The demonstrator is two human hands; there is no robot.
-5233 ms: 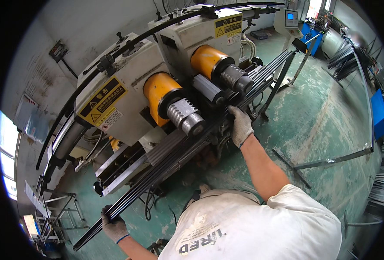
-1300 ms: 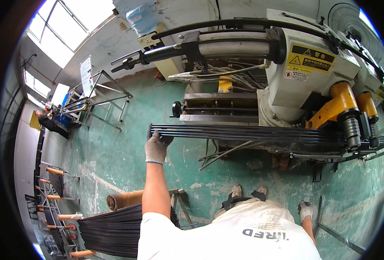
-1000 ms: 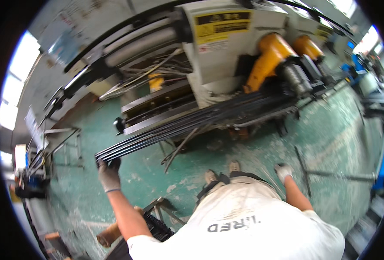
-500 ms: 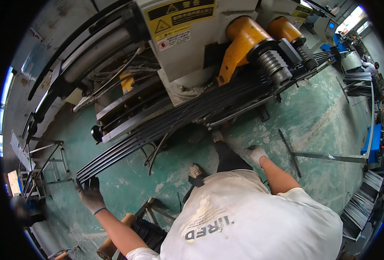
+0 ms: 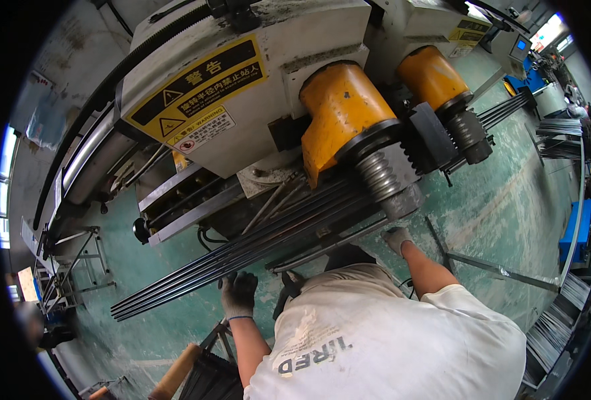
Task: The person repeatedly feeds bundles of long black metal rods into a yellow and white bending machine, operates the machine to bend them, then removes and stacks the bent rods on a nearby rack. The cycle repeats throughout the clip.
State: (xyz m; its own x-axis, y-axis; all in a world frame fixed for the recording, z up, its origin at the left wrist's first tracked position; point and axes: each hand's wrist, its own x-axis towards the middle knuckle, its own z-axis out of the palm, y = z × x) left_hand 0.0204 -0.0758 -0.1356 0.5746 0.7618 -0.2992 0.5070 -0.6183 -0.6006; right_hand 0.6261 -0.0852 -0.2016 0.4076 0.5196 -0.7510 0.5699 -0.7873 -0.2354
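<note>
Several long dark metal rods lie side by side in a sloping bundle. They run from the left, under the machine's heads, toward the far right. My left hand, in a glove with dark fingers, is at the near edge of the bundle with its fingers apart. Whether it touches the lowest rod, I cannot tell. My right hand, in a pale glove, hangs beside my body below the machine's ribbed metal roller. Its fingers are loosely bent, and nothing shows in them.
A large pale machine with orange arms stands over the rods. A metal stand reaches in from the right. Bundled rods lie on a rack at the lower right. A brown roll is near my left elbow.
My left hand has left the rods' left ends and moved right along the bundle. My view has come closer to the machine, whose heads look larger. The right hand stays low at my side.
</note>
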